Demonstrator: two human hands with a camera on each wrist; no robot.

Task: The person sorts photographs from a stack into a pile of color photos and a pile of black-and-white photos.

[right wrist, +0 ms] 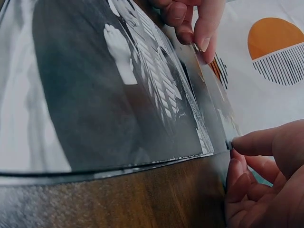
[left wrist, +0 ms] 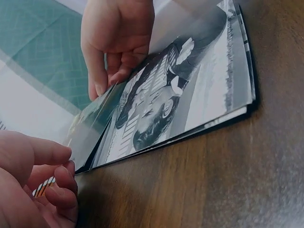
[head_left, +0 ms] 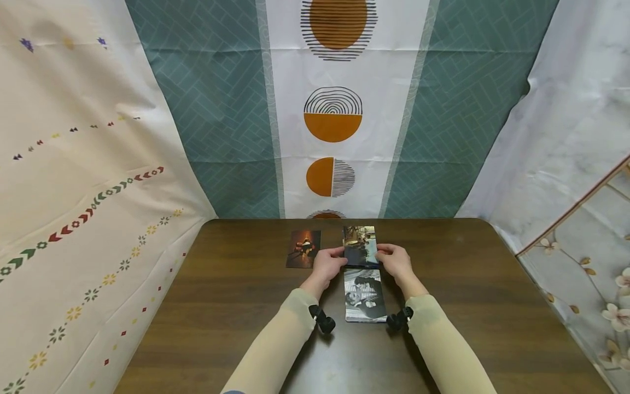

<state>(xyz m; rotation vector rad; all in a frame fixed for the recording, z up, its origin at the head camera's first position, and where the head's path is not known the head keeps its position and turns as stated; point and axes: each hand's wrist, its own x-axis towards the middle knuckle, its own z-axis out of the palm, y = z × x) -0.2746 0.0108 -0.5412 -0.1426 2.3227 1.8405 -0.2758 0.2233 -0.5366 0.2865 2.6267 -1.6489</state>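
Observation:
Both hands pinch a colour photo print by its opposite side edges, just beyond a stack of photos. My left hand has thumb and fingers at its left edge; my right hand grips the right edge. Nearer to me lies the stack, topped by a black-and-white photo of people in striped clothing. In the left wrist view, the layered edges of the black-and-white photo show several prints beneath. The held print overlaps the far edge of the stack in the right wrist view.
Left of the held print, a dark photo with orange tones lies flat on the brown wooden table. A green and white patterned cloth hangs behind the table's far edge. Light curtains hang at both sides.

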